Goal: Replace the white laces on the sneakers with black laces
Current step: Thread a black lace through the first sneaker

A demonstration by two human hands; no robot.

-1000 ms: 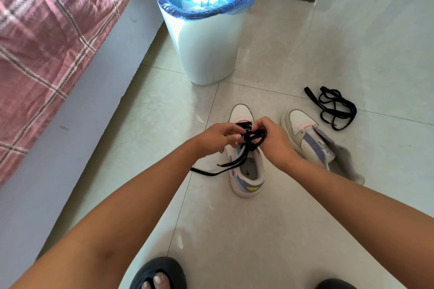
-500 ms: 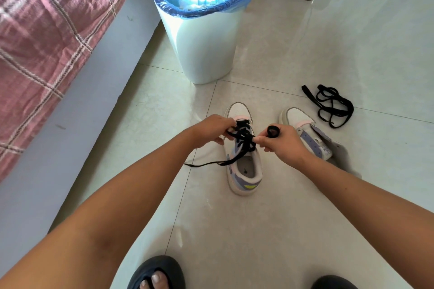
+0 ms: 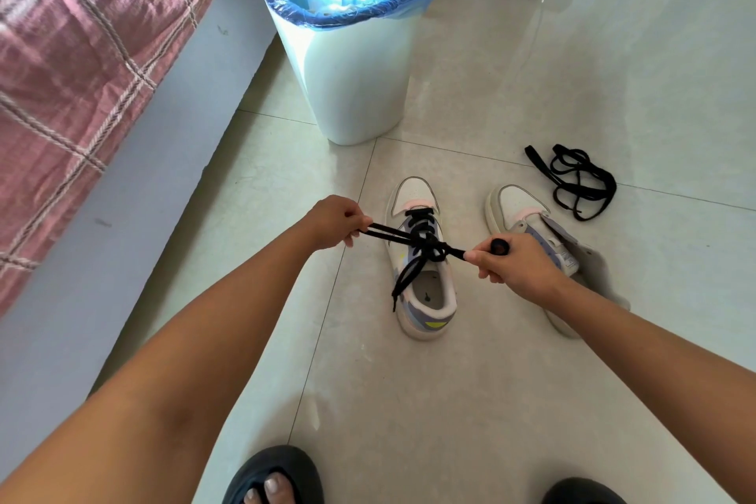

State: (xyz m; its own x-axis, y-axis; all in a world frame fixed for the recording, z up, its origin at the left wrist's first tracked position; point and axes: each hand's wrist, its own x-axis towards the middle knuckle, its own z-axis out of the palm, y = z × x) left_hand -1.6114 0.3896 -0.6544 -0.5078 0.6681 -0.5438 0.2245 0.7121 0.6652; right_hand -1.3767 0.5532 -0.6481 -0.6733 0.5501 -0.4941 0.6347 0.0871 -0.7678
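Observation:
A white sneaker (image 3: 425,299) with lilac panels stands on the tiled floor, laced in black. The black lace (image 3: 423,243) is knotted over its tongue and stretched taut sideways. My left hand (image 3: 333,221) pinches the loop on the left. My right hand (image 3: 509,264) pinches the loop on the right, part of the lace curling over my fingers. One loose end hangs down beside the shoe's opening. A second sneaker (image 3: 527,217) without laces lies to the right, partly behind my right hand. A spare black lace (image 3: 577,180) lies bundled beyond it.
A white bin (image 3: 352,65) with a blue liner stands just beyond the sneakers. A bed with a pink checked cover (image 3: 82,53) and grey frame runs along the left. My black slippers (image 3: 274,479) show at the bottom edge.
Both hands have drawn apart sideways from over the sneaker, pulling the lace loops taut and tightening the knot.

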